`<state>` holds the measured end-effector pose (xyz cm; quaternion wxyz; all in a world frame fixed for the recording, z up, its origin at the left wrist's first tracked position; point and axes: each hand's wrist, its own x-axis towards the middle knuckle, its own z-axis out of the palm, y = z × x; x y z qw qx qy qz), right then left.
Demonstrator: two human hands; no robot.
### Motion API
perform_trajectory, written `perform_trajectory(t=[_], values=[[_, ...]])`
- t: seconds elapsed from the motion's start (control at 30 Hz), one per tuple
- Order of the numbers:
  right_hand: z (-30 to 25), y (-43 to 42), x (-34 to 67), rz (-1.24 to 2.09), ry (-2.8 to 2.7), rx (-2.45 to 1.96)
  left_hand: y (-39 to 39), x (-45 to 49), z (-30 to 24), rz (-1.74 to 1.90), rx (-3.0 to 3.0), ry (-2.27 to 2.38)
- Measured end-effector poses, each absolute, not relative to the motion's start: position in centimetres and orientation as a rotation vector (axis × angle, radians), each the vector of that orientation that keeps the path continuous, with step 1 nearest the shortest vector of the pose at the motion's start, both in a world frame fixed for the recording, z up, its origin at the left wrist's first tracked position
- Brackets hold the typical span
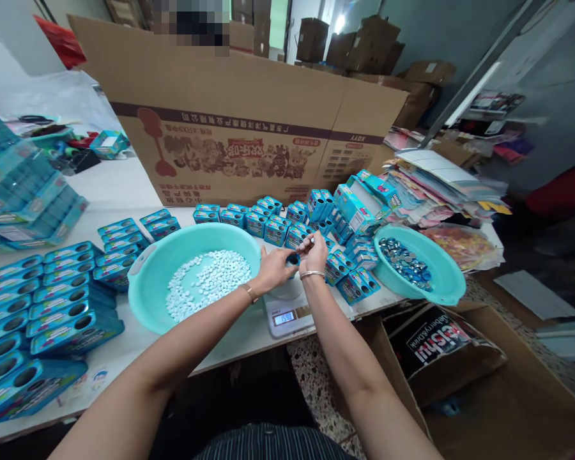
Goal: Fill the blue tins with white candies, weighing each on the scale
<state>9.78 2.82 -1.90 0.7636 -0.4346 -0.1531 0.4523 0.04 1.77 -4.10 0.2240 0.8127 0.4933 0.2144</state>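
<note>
My left hand (274, 269) is closed around a small blue box with a round dark hole in its top (293, 260), held just above the digital scale (291, 319). Close beside it, my right hand (315, 255) is curled palm up, with small white tablets (312, 241) showing at its fingers. A turquoise basin (146, 281) stands left of my hands, with many white tablets (225, 271) spread over its bottom. The scale's display is lit. Behind my hands stand rows of similar blue boxes (275, 230).
More blue boxes (76, 319) fill the left side of the table. A second turquoise basin (448, 271) holds shiny blue and silver pieces. A large carton (268, 96) stands behind, stacked papers (441, 185) at right. An open carton (508, 396) sits below right.
</note>
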Motion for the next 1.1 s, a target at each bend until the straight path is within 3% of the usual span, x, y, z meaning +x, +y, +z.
perform_trajectory(t=[0.47,1.1], values=[[-1.1,2.9,11.4,1.175,-0.131,-0.871,1.9,0.0,-4.2,0.579,2.289,1.361],[-2.1,2.8,10.6,1.104,-0.174,-0.917,1.7,0.1,-4.0,0.552,2.290,1.372]])
